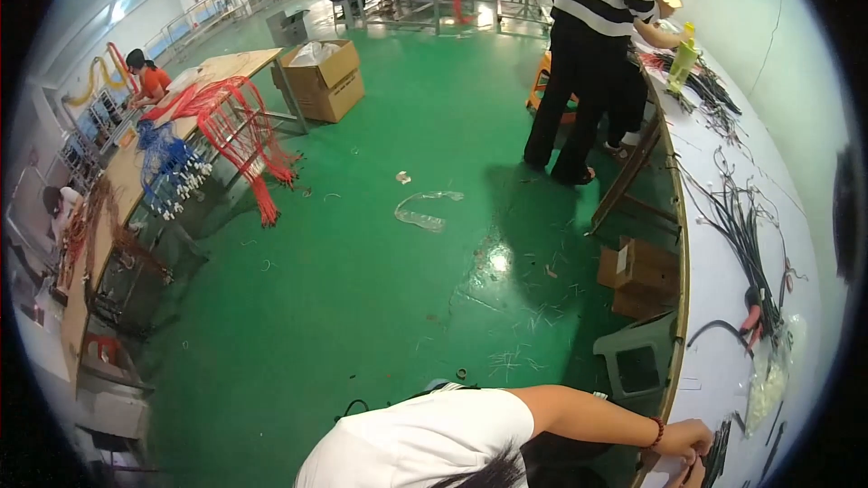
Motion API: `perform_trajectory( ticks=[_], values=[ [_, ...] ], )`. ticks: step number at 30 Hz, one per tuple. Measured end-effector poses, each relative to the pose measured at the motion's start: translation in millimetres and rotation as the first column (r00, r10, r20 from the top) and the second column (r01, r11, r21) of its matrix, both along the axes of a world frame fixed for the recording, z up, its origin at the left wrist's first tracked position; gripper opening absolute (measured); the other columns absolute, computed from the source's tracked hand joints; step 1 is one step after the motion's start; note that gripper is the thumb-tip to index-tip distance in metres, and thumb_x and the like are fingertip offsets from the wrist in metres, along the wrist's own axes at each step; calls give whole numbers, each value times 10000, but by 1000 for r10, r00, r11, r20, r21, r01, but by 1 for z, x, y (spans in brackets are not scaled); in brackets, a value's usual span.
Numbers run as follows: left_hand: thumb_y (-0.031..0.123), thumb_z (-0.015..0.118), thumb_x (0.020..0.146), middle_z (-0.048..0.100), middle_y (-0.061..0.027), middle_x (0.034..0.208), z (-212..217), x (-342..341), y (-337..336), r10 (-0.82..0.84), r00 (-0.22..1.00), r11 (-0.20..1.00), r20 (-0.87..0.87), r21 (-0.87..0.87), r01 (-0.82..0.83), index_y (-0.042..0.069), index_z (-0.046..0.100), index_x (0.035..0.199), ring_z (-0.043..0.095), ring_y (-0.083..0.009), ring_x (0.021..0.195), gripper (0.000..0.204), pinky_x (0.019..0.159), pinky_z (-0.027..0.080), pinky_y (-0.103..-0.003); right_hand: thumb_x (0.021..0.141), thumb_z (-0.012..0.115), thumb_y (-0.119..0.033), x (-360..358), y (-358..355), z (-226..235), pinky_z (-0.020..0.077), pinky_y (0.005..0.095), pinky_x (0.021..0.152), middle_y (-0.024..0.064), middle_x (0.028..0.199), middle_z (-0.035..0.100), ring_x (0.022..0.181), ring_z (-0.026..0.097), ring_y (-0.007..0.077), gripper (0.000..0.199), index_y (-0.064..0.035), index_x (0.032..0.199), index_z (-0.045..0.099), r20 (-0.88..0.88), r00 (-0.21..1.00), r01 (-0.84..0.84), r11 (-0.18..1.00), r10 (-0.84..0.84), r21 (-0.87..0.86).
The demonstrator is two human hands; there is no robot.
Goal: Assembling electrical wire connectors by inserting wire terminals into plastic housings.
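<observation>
My left arm, in a white short sleeve, reaches across the lower edge to the white-topped table at the right. My left hand [684,439], below a dark red bead bracelet, is closed with its fingers bent down; what is in them is too small to make out. Just below it, partly cut off by the frame edge, my right hand [693,473] has its fingers pressed together close to the left ones. Thin black cables [717,455] lie beside both hands on the tabletop.
Farther along the table [714,176] lie a bundle of black cables [743,233], red-handled pliers [751,318] and a clear bag [769,389]. A grey-green stool [636,363] and a cardboard box [644,278] stand beside it. A person in stripes [592,45] stands ahead; another table [127,181] holds wires.
</observation>
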State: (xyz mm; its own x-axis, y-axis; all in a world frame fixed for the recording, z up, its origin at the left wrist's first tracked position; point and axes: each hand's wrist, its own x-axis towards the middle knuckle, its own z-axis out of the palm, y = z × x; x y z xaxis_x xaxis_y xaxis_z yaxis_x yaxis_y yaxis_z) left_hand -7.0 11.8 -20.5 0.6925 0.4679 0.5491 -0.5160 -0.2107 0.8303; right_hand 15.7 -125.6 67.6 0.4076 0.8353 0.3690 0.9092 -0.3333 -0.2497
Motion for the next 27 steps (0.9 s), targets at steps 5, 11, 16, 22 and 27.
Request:
perform_trajectory(
  ticks=[5,11,16,22,27],
  values=[
    [-36,705,598,649,-107,649,14,-4,3,-145,989,964,41,-221,151,-20,651,711,631,-172,607,127,548,486,-286,911,593,-219,10,0,8,481,413,816,189,1007,661,899,622,330,248,-52,1075,676,73,997,-28,999,26,18],
    [-39,697,632,648,-86,636,19,-8,4,-137,988,966,65,-211,148,-15,659,700,632,-152,607,81,559,498,-267,896,622,-185,2,-8,8,501,387,751,168,958,668,837,622,335,206,-56,1041,690,83,997,-8,997,2,77],
    [-39,706,633,653,-75,694,19,-7,4,-198,978,950,59,-234,207,-13,661,763,628,-154,648,140,591,501,-266,887,647,-203,8,-5,8,514,368,683,137,884,683,758,637,300,190,-53,988,707,207,976,-101,981,65,168],
    [-44,706,629,629,-55,701,28,-20,4,-156,984,957,82,-233,171,-7,655,806,608,-140,645,188,585,490,-262,903,632,-198,9,-4,8,522,347,664,114,857,690,744,652,266,185,-38,959,707,189,976,-146,969,108,201],
    [-50,696,635,625,-51,697,20,-11,2,-124,988,960,93,-240,143,-8,642,808,607,-135,652,186,583,488,-256,905,631,-177,11,1,6,526,340,667,109,860,688,762,660,258,162,-35,933,703,251,953,-230,942,168,244]
  ],
)
